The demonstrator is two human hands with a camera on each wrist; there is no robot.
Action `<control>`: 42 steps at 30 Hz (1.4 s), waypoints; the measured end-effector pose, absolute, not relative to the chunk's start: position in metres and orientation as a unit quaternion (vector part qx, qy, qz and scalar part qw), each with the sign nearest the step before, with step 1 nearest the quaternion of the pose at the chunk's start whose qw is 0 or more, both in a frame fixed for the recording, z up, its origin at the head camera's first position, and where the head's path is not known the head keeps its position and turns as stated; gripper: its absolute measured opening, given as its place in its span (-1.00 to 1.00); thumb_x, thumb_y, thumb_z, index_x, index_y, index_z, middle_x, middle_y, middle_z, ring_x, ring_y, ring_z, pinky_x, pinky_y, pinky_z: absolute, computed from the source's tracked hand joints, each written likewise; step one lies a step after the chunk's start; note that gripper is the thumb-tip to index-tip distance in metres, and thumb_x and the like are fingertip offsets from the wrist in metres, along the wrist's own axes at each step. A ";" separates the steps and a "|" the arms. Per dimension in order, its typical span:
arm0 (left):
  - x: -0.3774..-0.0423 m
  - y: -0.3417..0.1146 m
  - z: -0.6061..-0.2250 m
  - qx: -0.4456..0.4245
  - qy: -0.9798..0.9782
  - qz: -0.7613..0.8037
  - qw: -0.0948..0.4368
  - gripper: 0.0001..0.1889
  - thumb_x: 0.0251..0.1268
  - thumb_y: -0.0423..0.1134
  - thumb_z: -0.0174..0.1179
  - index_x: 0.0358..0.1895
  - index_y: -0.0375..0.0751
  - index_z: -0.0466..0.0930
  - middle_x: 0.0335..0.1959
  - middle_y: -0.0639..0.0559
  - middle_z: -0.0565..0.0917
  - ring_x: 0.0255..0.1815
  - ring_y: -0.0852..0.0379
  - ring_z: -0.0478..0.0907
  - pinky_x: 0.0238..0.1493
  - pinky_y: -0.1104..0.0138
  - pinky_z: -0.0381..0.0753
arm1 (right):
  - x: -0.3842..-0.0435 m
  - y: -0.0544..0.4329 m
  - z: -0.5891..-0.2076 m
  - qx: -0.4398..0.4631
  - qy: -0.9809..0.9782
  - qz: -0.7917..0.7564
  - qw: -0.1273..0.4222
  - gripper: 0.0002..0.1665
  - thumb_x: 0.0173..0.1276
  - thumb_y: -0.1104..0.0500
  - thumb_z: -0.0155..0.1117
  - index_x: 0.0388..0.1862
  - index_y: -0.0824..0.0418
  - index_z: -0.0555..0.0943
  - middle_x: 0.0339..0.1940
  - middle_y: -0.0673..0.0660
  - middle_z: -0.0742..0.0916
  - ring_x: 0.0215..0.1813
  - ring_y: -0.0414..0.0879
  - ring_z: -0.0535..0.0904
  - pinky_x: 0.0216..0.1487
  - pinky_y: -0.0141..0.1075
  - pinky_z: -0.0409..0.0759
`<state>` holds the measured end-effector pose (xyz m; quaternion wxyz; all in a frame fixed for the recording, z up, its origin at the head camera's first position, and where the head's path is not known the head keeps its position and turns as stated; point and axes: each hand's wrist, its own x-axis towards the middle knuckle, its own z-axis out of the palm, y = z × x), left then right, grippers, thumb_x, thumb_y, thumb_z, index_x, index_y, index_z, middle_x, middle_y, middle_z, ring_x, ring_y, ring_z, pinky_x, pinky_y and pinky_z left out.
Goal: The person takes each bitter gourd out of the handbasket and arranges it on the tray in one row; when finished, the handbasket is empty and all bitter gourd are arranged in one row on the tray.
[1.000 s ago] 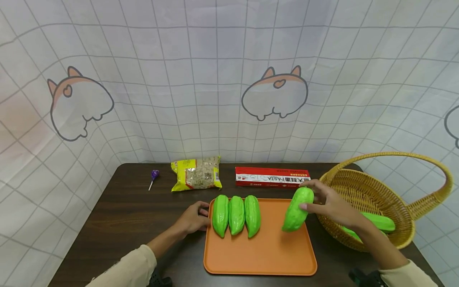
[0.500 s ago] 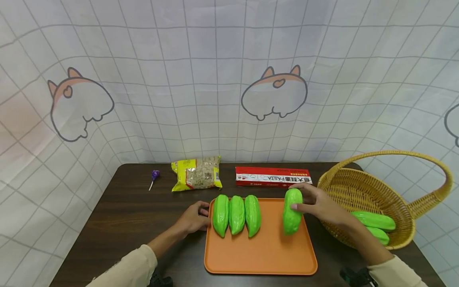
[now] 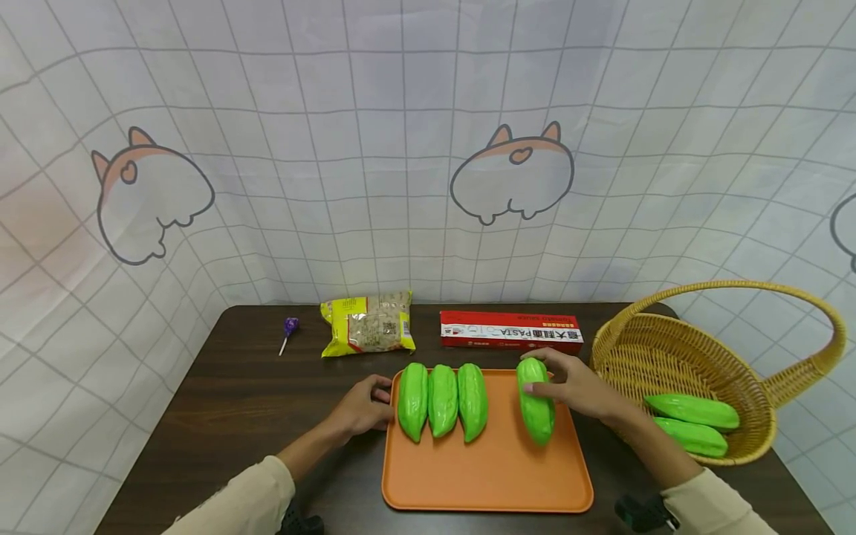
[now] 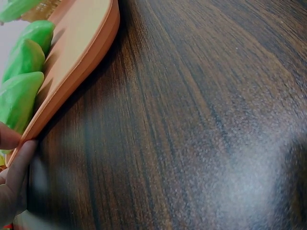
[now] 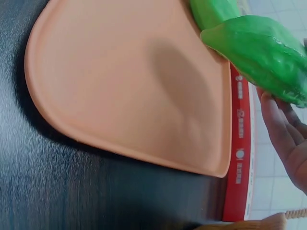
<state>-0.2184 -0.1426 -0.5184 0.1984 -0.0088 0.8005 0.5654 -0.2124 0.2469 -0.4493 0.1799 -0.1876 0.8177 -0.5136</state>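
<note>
Three bumpy green bitter melons (image 3: 443, 401) lie side by side at the left of the orange tray (image 3: 488, 475). My left hand (image 3: 364, 406) pinches the tray's left rim, thumb on the inner side and a finger outside, as the left wrist view shows. Above the tray's right part, my right hand (image 3: 568, 383) holds another bitter melon (image 3: 536, 405) between thumb and fingers. In the right wrist view this held bitter melon (image 5: 264, 52) is off the tray, its shadow cast on the surface. Two more bitter melons (image 3: 695, 411) rest in the wicker basket (image 3: 658, 349) on the right.
Behind the tray lie a red pasta box (image 3: 511, 331) and a yellow snack-like bag (image 3: 368, 325). A purple lollipop (image 3: 290, 327) is at the back left of the dark wooden table (image 3: 221, 416). The basket's tall handle (image 3: 756, 284) arches up at the right.
My right hand has carried its bitter melon leftward over the tray, away from the basket, and the melon's lower tip has swung to the right. My left hand stays at the rim.
</note>
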 end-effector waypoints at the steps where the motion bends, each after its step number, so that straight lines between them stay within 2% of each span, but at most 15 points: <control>1: -0.218 -0.143 -0.518 -0.009 0.800 0.566 0.199 -0.33 0.08 -0.41 0.36 0.34 -0.34 0.39 -0.03 -0.25 0.55 -0.27 0.01 0.65 -0.28 0.12 0.79 | -0.213 0.246 -0.451 -0.185 0.817 -0.515 0.183 -0.34 0.42 0.09 0.31 0.40 0.27 0.36 0.02 0.32 0.62 -0.12 0.09 0.72 -0.18 -0.11 0.77; 10: -0.218 -0.142 -0.516 -0.012 0.801 0.564 0.201 -0.32 0.06 -0.43 0.35 0.34 -0.35 0.38 -0.03 -0.25 0.55 -0.27 0.01 0.65 -0.28 0.14 0.79 | -0.218 0.235 -0.467 -0.154 0.827 -0.510 0.181 -0.26 0.39 0.05 0.35 0.41 0.34 0.33 0.08 0.35 0.59 -0.11 0.06 0.69 -0.22 -0.16 0.77; 15: -0.217 -0.142 -0.516 -0.013 0.805 0.559 0.199 -0.31 0.05 -0.43 0.33 0.35 -0.36 0.38 -0.03 -0.25 0.55 -0.28 0.01 0.65 -0.28 0.15 0.79 | -0.222 0.224 -0.472 -0.123 0.842 -0.496 0.175 -0.26 0.36 0.00 0.38 0.37 0.32 0.37 0.03 0.32 0.62 -0.15 0.00 0.69 -0.22 -0.17 0.77; 18: -0.217 -0.142 -0.517 -0.011 0.807 0.557 0.197 -0.32 0.04 -0.43 0.32 0.34 -0.36 0.38 -0.03 -0.26 0.56 -0.30 0.02 0.65 -0.28 0.15 0.79 | -0.224 0.218 -0.474 -0.109 0.854 -0.479 0.170 -0.23 0.34 -0.04 0.39 0.38 0.32 0.38 0.07 0.35 0.61 -0.15 -0.01 0.67 -0.23 -0.16 0.76; 22: -0.217 -0.142 -0.517 -0.008 0.808 0.556 0.196 -0.31 0.03 -0.43 0.31 0.34 -0.38 0.37 -0.03 -0.26 0.56 -0.32 0.02 0.66 -0.28 0.15 0.79 | -0.226 0.210 -0.479 -0.095 0.871 -0.453 0.165 -0.16 0.32 -0.08 0.39 0.42 0.34 0.36 0.26 0.44 0.53 -0.05 0.06 0.64 -0.23 -0.14 0.73; 26: -0.217 -0.142 -0.517 -0.005 0.806 0.558 0.196 -0.31 0.04 -0.43 0.31 0.35 -0.39 0.36 -0.02 -0.27 0.55 -0.32 0.02 0.66 -0.28 0.15 0.79 | -0.228 0.206 -0.484 -0.091 0.887 -0.427 0.152 -0.16 0.32 -0.10 0.39 0.41 0.33 0.38 0.37 0.44 0.47 0.15 0.22 0.58 -0.16 -0.10 0.69; 29: -0.217 -0.142 -0.517 -0.004 0.806 0.559 0.195 -0.31 0.04 -0.43 0.31 0.35 -0.38 0.37 -0.02 -0.27 0.55 -0.32 0.02 0.66 -0.28 0.14 0.79 | -0.228 0.203 -0.487 -0.088 0.895 -0.413 0.144 -0.17 0.31 -0.13 0.39 0.39 0.31 0.41 0.37 0.39 0.49 0.25 0.28 0.52 -0.05 -0.04 0.68; 33: -0.217 -0.142 -0.518 -0.005 0.807 0.557 0.194 -0.32 0.04 -0.43 0.32 0.34 -0.36 0.38 -0.02 -0.26 0.56 -0.31 0.02 0.66 -0.28 0.14 0.79 | -0.228 0.202 -0.489 -0.083 0.895 -0.413 0.144 -0.18 0.30 -0.15 0.39 0.38 0.29 0.43 0.33 0.38 0.53 0.26 0.28 0.52 0.04 0.02 0.67; 42: -0.217 -0.142 -0.518 -0.005 0.807 0.558 0.193 -0.32 0.03 -0.44 0.31 0.33 -0.35 0.40 -0.03 -0.25 0.56 -0.29 0.02 0.65 -0.29 0.14 0.79 | -0.229 0.212 -0.489 -0.109 0.866 -0.445 0.199 -0.08 0.25 -0.07 0.46 0.49 0.22 0.32 0.24 0.31 0.55 0.14 0.14 0.57 -0.06 -0.06 0.65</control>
